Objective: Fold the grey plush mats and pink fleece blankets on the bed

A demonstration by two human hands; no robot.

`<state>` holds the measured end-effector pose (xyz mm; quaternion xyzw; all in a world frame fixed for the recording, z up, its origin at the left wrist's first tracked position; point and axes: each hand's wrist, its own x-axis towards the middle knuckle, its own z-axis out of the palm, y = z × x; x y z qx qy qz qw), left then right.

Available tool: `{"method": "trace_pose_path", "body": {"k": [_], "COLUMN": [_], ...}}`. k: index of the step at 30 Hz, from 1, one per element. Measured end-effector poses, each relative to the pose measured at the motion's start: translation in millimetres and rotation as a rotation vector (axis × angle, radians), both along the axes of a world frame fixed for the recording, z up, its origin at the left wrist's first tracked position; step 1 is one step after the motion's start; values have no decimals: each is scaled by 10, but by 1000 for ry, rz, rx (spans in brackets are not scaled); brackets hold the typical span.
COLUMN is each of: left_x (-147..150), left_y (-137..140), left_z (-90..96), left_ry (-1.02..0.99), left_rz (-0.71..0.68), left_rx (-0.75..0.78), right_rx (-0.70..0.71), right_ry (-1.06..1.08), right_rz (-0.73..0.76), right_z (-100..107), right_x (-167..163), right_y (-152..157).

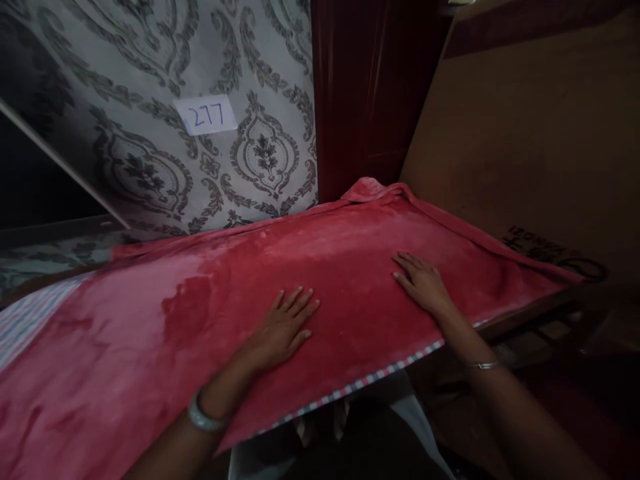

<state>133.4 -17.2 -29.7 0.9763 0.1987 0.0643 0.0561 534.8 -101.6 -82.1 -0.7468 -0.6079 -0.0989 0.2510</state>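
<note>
A red plush blanket (350, 280) is spread over a long surface, with smoother dark patches and paler brushed areas in its nap. Flat on its middle lies my left hand (280, 331), fingers spread. Further right, my right hand (423, 283) also rests on the plush with its fingers stretched out. Neither hand holds anything. Beneath the blanket, a checked cloth (37, 317) shows at the far left and along the near edge. The blanket's far right part is bunched into a fold (370, 190).
Behind stands a wall with grey damask wallpaper (265, 147) and a paper label (205, 115) reading 277. A dark red panel (370, 93) and a large cardboard box (525, 133) border the right back. A dark wooden edge (530, 320) shows at the near right.
</note>
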Motion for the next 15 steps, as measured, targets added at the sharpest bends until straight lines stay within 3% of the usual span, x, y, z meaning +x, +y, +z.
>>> {"method": "trace_pose_path", "body": {"k": [7, 11, 13, 15], "left_x": [139, 171, 171, 172], "left_y": [-268, -397, -417, -411], "left_z": [136, 169, 165, 147], "left_ry": [-13, -136, -215, -264], "left_rz": [-266, -321, -295, -232], "left_rx": [-173, -166, -115, -40], "right_rx": [19, 41, 44, 28], "right_ry": [55, 107, 165, 258], "right_rz": [-12, -15, 74, 254], "right_z": [33, 125, 179, 224], "right_x": [-58, -127, -267, -508], "right_y": [-6, -25, -72, -146]}}
